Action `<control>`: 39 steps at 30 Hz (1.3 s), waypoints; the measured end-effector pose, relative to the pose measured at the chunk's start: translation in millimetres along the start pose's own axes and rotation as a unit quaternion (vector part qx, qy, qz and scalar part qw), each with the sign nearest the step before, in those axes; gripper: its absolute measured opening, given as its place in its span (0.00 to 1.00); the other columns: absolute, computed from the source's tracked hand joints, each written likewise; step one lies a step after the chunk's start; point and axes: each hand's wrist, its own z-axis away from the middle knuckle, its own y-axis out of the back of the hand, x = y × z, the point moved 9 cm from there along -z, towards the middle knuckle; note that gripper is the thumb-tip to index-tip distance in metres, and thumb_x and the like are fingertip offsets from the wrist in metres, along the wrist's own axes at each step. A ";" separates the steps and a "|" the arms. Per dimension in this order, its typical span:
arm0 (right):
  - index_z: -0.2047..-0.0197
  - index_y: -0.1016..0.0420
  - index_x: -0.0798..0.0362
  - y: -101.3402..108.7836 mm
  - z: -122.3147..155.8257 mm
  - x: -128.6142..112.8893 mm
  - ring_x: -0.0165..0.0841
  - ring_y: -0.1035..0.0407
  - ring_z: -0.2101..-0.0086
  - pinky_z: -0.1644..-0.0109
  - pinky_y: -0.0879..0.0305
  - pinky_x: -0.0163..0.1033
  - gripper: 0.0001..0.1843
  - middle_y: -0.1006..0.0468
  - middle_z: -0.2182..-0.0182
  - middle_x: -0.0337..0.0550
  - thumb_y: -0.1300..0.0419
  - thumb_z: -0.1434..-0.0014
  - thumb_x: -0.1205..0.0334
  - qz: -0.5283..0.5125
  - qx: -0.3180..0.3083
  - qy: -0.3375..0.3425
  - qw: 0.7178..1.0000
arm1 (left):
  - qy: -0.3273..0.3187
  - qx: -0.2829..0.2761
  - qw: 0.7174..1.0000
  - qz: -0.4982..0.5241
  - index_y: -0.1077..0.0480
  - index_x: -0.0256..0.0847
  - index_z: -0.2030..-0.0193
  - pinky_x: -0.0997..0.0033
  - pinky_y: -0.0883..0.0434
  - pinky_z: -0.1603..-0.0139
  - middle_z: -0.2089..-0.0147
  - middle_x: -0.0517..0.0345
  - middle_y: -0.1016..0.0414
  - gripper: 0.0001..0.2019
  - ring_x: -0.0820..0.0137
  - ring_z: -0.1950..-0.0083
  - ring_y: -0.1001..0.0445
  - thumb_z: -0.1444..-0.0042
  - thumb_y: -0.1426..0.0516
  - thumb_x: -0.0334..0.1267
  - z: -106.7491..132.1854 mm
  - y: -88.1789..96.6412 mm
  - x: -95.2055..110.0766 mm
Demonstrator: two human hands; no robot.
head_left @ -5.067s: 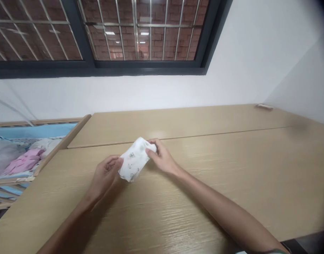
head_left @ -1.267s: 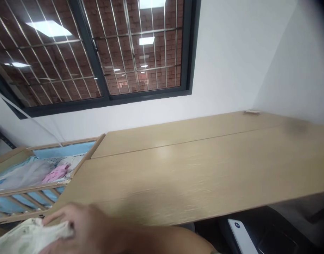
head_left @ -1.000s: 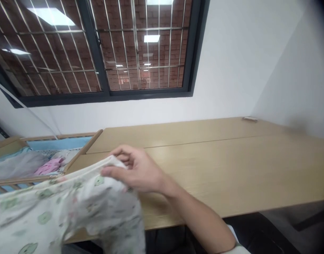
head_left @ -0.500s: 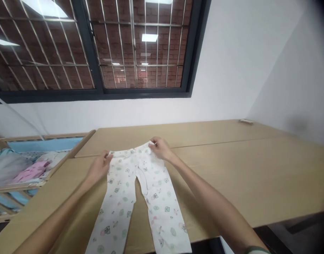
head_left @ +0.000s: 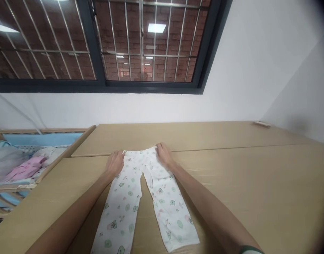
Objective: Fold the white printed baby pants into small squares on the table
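A small pair of white baby trousers (head_left: 140,201) with green and pink prints lies spread flat on the light wooden table (head_left: 243,176), waistband away from me, legs apart and pointing toward me. My left hand (head_left: 114,163) rests flat on the left end of the waistband, fingers stretched out. At the waistband's right end, my right hand (head_left: 164,154) presses down with its fingers extended. Neither hand grips the cloth.
A wooden cot (head_left: 32,158) stands at the left edge of the table, holding pink, grey and white clothes on blue bedding. A small flat object (head_left: 261,123) lies at the table's far right corner. White wall and a barred window rise behind.
My right hand brought the printed trousers up from the lower left, and both hands laid them out on the table. The pinch on the waistband has gone; both hands now lie flat.
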 end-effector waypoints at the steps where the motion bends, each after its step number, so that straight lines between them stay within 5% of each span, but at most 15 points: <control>1: 0.50 0.31 0.57 -2.0 -3.5 4.1 0.42 0.34 0.51 0.45 0.41 0.44 0.11 0.27 0.51 0.56 0.53 0.28 0.67 0.007 -0.002 0.005 1.000 | -0.006 0.003 1.000 -0.004 0.29 0.38 0.50 0.52 0.29 0.45 0.51 0.52 0.26 0.13 0.62 0.49 0.26 0.32 0.44 0.46 -4.9 -0.7 -0.3; 7: 0.42 0.35 0.58 -15.5 -15.9 27.3 0.42 0.39 0.40 0.36 0.48 0.45 0.15 0.32 0.39 0.58 0.55 0.27 0.65 0.018 -0.012 0.012 1.000 | -0.017 0.009 1.000 0.000 0.29 0.38 0.48 0.50 0.31 0.43 0.48 0.50 0.27 0.14 0.60 0.46 0.28 0.32 0.45 0.46 -24.5 -8.7 -4.6; 15: 0.47 0.34 0.54 -31.9 -13.8 37.8 0.40 0.27 0.56 0.56 0.40 0.39 0.13 0.21 0.57 0.51 0.56 0.25 0.60 -0.007 -0.060 -0.030 0.998 | -0.042 -0.033 0.997 0.048 0.32 0.38 0.43 0.53 0.33 0.40 0.43 0.47 0.27 0.16 0.61 0.43 0.27 0.28 0.53 0.44 -28.3 -27.5 -9.5; 39: 0.45 0.32 0.55 -29.6 -13.8 35.0 0.39 0.27 0.50 0.48 0.39 0.38 0.13 0.21 0.52 0.52 0.53 0.26 0.61 -0.009 -0.068 -0.036 0.997 | -0.056 -0.023 0.996 0.060 0.35 0.37 0.42 0.54 0.34 0.37 0.41 0.43 0.28 0.19 0.56 0.39 0.29 0.30 0.58 0.41 -19.4 -18.9 -1.8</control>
